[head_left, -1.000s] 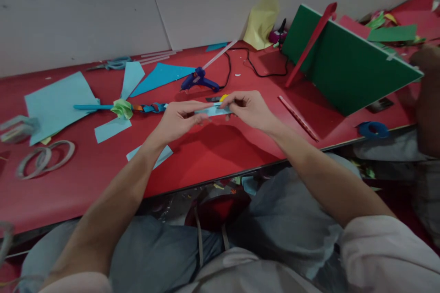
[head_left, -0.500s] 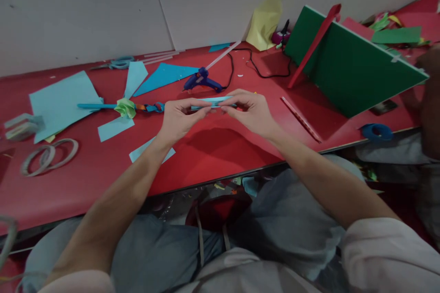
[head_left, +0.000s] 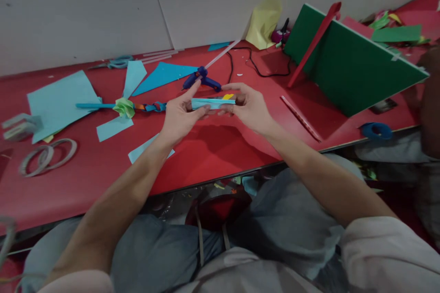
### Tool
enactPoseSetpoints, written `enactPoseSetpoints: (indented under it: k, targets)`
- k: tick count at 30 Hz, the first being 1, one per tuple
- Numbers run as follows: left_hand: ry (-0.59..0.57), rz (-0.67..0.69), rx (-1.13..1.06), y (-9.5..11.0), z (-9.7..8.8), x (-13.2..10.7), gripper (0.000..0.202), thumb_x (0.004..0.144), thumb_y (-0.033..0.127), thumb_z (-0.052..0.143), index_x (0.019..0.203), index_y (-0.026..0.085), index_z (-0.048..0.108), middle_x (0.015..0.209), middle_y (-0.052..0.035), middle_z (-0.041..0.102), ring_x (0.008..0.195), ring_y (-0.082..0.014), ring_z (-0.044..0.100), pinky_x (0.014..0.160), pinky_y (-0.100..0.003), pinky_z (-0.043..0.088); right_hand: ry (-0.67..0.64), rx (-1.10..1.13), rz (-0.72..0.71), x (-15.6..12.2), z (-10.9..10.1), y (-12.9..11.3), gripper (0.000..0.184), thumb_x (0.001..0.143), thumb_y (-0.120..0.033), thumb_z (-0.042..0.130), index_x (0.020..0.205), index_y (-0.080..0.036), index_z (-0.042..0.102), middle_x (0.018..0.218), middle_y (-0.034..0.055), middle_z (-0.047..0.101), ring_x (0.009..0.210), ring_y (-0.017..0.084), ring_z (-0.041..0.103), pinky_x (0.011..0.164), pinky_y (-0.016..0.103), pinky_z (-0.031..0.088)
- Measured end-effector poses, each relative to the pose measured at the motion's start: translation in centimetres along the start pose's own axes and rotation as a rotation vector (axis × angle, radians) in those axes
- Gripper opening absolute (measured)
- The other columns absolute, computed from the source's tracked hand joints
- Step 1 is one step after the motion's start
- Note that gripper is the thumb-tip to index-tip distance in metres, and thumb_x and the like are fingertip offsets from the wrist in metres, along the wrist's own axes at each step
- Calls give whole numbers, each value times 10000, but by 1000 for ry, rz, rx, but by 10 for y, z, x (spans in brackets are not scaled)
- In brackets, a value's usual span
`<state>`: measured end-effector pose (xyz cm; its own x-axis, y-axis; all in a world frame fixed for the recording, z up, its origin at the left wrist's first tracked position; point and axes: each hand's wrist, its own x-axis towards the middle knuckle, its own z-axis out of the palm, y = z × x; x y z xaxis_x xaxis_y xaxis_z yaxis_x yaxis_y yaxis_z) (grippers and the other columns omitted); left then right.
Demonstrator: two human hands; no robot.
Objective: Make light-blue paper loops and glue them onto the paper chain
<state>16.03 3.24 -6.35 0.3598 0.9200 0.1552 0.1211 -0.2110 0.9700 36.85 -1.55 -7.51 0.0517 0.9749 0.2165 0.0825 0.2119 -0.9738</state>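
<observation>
Between my two hands, just above the red table, is a folded strip of light blue paper [head_left: 211,102]. My left hand [head_left: 180,112] pinches its left end, with the thumb along the front and the index finger raised. At the right end, my right hand [head_left: 250,105] grips the paper between thumb and fingers, its index finger lifted off. A small yellow piece [head_left: 228,96] shows just behind the strip near my right fingers. Left of my left hand lies a blue paper stick [head_left: 94,106] with a crumpled green paper flower [head_left: 124,108] and a blue-and-orange paper chain [head_left: 154,107].
Behind my hands lies a blue glue gun [head_left: 202,79] with a glue stick in it. Light blue sheets [head_left: 63,100], tape rolls [head_left: 65,155] and scissors [head_left: 118,61] are at left. A green board [head_left: 350,64] leans at right, near a pencil [head_left: 300,119] and a blue roll [head_left: 376,131].
The paper strip has turned so more of its front face shows. Both index fingers have lifted away from its top edge, and the yellow piece behind it shows more.
</observation>
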Motion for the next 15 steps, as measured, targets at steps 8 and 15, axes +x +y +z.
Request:
enactPoseSetpoints:
  k: [8, 15]
  targets:
    - [-56, -136, -73, -4, 1, 0, 723, 773, 314, 911, 1452, 197, 690, 955, -63, 851, 882, -259, 840, 763, -327, 707, -100, 70, 154, 1, 2, 3, 412, 795, -416, 903, 1123, -185, 810, 892, 66, 834, 765, 191, 811, 637, 266, 653]
    - [-105, -176, -124, -5, -5, -1, 562, 736, 377, 947, 1247, 190, 810, 1010, -90, 854, 883, -248, 841, 773, -300, 699, -163, 43, 117, -1, -2, -3, 349, 865, -402, 838, 1124, -169, 811, 923, 68, 835, 731, 167, 805, 611, 240, 642]
